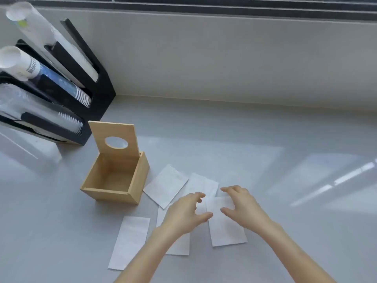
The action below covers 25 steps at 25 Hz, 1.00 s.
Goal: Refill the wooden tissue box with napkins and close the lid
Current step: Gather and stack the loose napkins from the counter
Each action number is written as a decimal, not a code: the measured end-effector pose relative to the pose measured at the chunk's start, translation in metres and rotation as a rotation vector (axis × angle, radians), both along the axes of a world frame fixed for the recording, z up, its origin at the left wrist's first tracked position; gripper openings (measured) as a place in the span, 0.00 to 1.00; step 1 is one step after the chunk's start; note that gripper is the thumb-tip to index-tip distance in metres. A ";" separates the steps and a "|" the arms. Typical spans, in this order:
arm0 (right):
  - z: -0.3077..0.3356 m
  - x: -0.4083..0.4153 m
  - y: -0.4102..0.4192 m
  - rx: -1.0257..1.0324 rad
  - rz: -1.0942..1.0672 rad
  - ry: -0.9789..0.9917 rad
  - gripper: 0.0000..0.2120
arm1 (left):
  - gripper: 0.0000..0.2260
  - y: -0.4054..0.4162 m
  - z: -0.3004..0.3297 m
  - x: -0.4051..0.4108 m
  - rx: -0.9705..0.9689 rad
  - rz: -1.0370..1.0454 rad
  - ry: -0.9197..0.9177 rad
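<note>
Hovering spread over scattered napkins, both hands flank open counter.

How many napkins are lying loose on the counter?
5: one beside the wooden tissue box, one behind it, one under the right hand, one under the left forearm, one nearest-left. Overlaps may hide more.

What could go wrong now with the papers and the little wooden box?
1. The napkins lie loose and partly overlapping on the counter, so the open left hand and right hand may gather them crooked or crumple them.
2. The lid of the wooden box stands upright; a bump might knock it shut before filling.
3. One napkin lies apart and might be forgotten.
</note>
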State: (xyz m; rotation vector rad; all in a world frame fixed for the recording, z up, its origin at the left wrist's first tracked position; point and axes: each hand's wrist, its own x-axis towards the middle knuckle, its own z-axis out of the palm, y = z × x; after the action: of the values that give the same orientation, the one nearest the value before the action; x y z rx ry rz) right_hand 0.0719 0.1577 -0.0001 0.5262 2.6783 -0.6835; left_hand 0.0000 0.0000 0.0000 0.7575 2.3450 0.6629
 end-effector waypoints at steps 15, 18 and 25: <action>-0.012 -0.006 -0.004 -0.025 -0.119 -0.145 0.05 | 0.27 0.013 -0.034 0.014 -0.083 -0.009 0.222; -0.011 -0.001 -0.006 -0.087 -0.110 -0.071 0.02 | 0.26 0.009 -0.031 0.016 -0.003 0.036 0.211; 0.021 0.002 -0.015 -0.673 -0.249 0.092 0.01 | 0.10 -0.010 -0.013 0.012 0.474 0.373 -0.320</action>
State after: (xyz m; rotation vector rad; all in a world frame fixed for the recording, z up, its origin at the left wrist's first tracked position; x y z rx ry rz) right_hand 0.0736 0.1424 0.0204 0.6417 2.2632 -1.6202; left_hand 0.0125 -0.0104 -0.0132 0.3595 2.0625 1.4236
